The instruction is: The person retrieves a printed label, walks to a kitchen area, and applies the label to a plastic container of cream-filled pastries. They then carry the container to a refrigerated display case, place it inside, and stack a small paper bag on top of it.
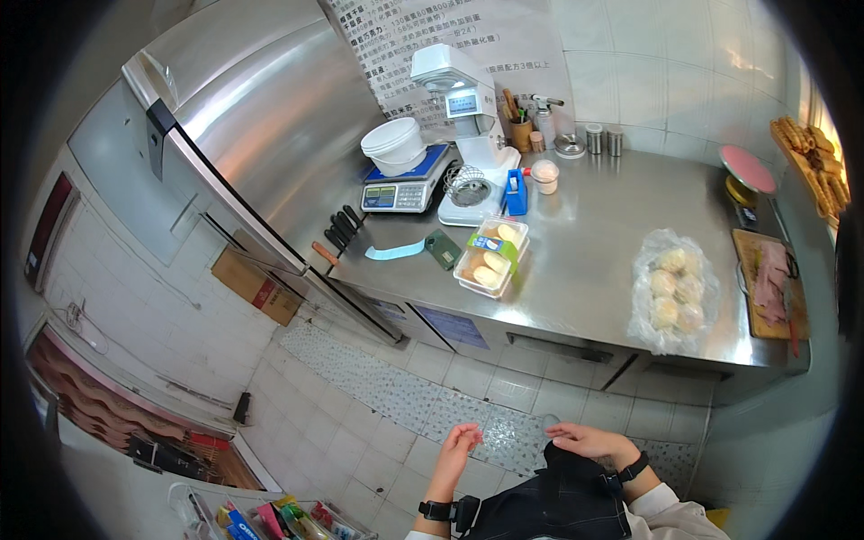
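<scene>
My left hand (462,440) hangs in the air over the floor, its fingers loosely bent and somewhat apart, with nothing visible in it. My right hand (580,440) lies at the top edge of my dark apron (562,495), fingers stretched forward and no object showing in them. Both are back from the steel worktop (576,243). On its front part stands a clear box (494,256) of pale oval pieces with a green band. Farther right lies a clear plastic bag (673,291) of round pale buns. A green phone (442,249) is left of the box.
A scale (398,193) holds white tubs (394,146) beside a white stand mixer (474,135). A cutting board (769,288) with pink sliced meat (771,281) sits at the right end. Several knives (341,227) line the left end. A steel fridge (261,99) stands left; packages (288,517) lie low left.
</scene>
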`<state>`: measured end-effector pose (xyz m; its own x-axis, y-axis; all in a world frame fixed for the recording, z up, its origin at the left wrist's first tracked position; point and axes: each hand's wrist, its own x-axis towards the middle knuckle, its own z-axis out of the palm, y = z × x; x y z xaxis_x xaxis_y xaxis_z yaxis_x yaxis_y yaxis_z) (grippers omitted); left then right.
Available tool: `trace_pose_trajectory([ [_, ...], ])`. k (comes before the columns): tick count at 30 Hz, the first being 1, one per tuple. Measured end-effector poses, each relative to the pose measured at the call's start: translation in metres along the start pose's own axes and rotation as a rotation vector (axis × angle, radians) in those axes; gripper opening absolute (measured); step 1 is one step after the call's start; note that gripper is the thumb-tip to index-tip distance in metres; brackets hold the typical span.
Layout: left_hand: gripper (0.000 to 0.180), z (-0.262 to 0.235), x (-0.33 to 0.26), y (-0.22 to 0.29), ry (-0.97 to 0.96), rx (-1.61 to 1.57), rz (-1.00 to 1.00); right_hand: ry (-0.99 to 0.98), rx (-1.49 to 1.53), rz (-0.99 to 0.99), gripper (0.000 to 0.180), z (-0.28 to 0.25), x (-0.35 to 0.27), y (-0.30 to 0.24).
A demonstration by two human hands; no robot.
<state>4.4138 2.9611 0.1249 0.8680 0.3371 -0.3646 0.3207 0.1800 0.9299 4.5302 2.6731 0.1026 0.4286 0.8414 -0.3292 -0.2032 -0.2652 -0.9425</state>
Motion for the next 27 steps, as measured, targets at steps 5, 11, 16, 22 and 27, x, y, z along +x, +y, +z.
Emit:
trace_pose_trajectory([
  [5,0.030,0.002,0.064,0.048,0.103,0.207,0.142,-0.098,-0.210,0.086,0.045,-0.055,0.061,-0.071],
  [11,0.046,-0.001,0.117,0.081,0.265,0.306,0.312,0.115,-0.487,-0.467,0.035,-0.101,0.092,-0.159],
  [16,0.056,-0.030,0.169,0.083,0.429,0.260,0.334,0.238,-0.214,-0.438,0.023,-0.109,0.120,-0.194],
  [22,0.067,-0.112,0.304,0.130,0.266,0.283,0.463,0.420,-0.364,-0.414,0.019,-0.109,0.171,-0.221],
  [27,0.085,-0.119,0.461,0.156,0.211,0.765,0.662,0.673,-0.423,-0.422,0.019,-0.088,0.219,-0.262],
])
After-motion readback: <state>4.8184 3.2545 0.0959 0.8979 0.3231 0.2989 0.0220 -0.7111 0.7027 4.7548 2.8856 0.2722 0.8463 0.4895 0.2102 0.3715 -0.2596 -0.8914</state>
